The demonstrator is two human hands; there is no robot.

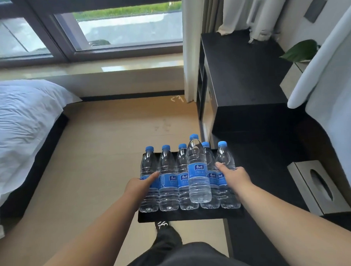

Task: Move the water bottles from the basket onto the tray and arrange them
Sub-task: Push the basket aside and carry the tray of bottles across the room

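Now five bottles [168,179] seem to lie side by side on the tray [189,216], caps toward its far edge. A sixth [198,172] rests on top of them. The left hand [141,185] and right hand [234,175] clasp the end bottles, probably squeezing the row together so nothing rolls.

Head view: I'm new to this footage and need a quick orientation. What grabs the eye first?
A row of blue-capped water bottles fills the black tray at centre, with a sixth bottle overlapping the middle, nearer the camera. The left hand holds the leftmost bottle and the right hand the rightmost bottle. A white bed fills the left side, and a metal tissue box sits at right.
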